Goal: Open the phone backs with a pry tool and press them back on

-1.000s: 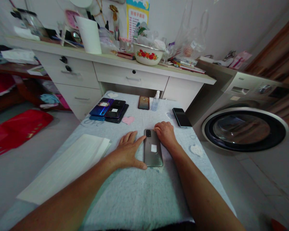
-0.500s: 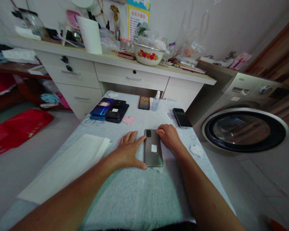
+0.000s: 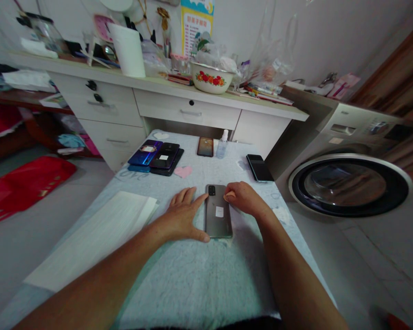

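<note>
A grey smartphone [image 3: 219, 224] lies back side up on the cloth-covered table, with a camera block at its top left and a white label. My left hand [image 3: 184, 215] is spread flat, its index finger and thumb touching the phone's left edge and bottom left corner. At the phone's upper right edge, the fingers of my right hand [image 3: 242, 197] are curled in a pinch. Something small and orange-tan shows at its fingertips; whether it is a thumb or a held piece I cannot make out.
Several phones [image 3: 163, 157] are stacked at the table's far left. A brown phone [image 3: 205, 146] and a clear spray bottle [image 3: 222, 145] stand at the back; a black phone [image 3: 259, 168] lies right. White folded paper [image 3: 96, 238] lies left. A washing machine [image 3: 333, 137] stands beyond the right edge.
My right hand has slid slightly down along the phone's right edge, and its wrist has turned a little outward. My left hand and the phone have stayed in place.
</note>
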Demonstrator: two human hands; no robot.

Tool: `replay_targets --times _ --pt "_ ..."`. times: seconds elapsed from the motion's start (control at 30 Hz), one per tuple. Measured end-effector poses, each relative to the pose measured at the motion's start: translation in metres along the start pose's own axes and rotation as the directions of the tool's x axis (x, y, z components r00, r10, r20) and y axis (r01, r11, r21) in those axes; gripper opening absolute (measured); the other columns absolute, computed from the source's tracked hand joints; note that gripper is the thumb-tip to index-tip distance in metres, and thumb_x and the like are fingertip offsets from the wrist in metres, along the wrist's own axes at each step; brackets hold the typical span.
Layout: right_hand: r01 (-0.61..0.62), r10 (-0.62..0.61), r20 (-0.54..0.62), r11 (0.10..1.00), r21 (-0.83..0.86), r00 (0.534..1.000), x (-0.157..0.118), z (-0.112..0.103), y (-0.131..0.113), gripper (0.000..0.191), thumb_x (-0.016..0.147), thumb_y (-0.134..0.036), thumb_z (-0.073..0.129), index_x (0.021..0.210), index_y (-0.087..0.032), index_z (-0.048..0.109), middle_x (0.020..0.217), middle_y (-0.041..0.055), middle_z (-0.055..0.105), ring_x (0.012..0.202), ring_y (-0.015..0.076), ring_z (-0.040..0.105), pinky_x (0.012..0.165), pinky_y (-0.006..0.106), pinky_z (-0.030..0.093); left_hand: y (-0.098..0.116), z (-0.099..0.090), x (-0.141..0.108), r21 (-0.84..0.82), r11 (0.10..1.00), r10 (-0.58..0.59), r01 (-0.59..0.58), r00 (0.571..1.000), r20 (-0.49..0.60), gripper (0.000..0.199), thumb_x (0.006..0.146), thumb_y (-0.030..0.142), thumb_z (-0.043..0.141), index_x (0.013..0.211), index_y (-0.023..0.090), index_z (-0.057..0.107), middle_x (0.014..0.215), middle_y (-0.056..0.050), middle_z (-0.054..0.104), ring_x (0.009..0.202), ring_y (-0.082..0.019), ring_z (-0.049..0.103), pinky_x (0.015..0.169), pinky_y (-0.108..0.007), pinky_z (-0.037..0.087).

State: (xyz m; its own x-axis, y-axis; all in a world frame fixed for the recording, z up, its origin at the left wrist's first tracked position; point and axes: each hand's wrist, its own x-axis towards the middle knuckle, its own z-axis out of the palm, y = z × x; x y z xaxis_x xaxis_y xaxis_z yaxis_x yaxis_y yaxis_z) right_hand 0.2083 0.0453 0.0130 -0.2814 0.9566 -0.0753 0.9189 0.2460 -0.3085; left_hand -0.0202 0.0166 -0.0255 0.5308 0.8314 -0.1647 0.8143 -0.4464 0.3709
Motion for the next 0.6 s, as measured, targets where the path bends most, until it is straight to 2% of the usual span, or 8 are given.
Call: replay_targets --times 0.3,0.43,0.6 --pt "0.032 -0.035 0.063 0.998 0.058 0.997 -0.0056 -0.0044 -0.0007 0.009 0.077 -0.016 0.061 0.077 -0.02 0.068 0.078 0.0011 0.07 0.075 0.0151 0.061 0.066 0.023 0.038 -0.0014 0.0012 0.0002 0.007 1.0 0.008 -0.008 1.0 -0.01 0.125 0.049 0.078 0.069 0.151 0.024 0.022 0.159 -0.017 0.013 0.143 -0.046 0.005 0.111 -0.057 0.016" --pt "0.025 -0.025 0.026 1.0 0.009 0.999 -0.0037 -0.0027 -0.0011 0.01 0.079 -0.017 0.06 0.079 -0.021 0.069 0.079 0.0015 0.07 0.076 0.0157 0.06 0.067 0.024 0.038 -0.0013 0.0007 0.0004 0.004 1.0 0.009 -0.009 1.0 -0.007 0.124 0.049 0.078 0.068 0.151 0.023 0.023 0.159 -0.018 0.012 0.143 -0.046 0.005 0.111 -0.058 0.016" --pt "0.01 -0.017 -0.086 0.997 -0.077 0.996 0.0014 0.0054 -0.0011 0.014 0.083 -0.02 0.056 0.083 -0.021 0.07 0.086 0.0042 0.071 0.083 0.0192 0.058 0.073 0.028 0.037 0.0003 -0.0008 0.0001 0.0 1.0 0.005 -0.005 1.0 -0.003 0.124 0.05 0.078 0.069 0.151 0.022 0.023 0.159 -0.019 0.012 0.143 -0.046 0.005 0.111 -0.058 0.016"
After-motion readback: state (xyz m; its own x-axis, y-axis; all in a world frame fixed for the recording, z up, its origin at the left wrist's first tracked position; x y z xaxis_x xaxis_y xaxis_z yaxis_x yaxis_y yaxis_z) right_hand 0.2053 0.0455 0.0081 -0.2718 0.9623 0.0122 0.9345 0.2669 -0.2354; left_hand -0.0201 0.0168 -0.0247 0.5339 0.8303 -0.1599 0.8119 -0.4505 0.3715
